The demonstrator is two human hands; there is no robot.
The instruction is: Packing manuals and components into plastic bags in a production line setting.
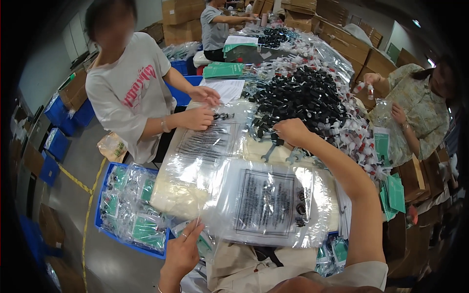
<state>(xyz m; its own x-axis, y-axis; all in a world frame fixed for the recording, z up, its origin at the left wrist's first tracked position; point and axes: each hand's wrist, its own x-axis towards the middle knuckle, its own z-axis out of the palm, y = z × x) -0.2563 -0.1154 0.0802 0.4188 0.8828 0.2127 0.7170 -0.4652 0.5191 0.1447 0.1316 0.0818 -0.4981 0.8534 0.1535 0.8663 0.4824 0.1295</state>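
Observation:
My left hand (183, 249) is closed on the near left edge of a clear plastic bag (222, 195). This bag lies flat in front of me, with a printed sheet (266, 202) showing through and several small black parts (301, 210) beside the print. My right hand (293, 133) reaches over the near edge of a heap of black plastic parts (308, 100), its fingers bent together; what they grip, if anything, is hidden. Just below it lie two metal open-end wrenches, one (268, 152) left of the other (295, 156).
To the left, a person in a white shirt (129, 93) handles another clear bag (205, 139). At right, a person (415, 110) holds small red-and-white bottles (370, 91). A blue bin (159, 251) of packed bags stands at lower left. Green booklets (223, 70) lie farther back.

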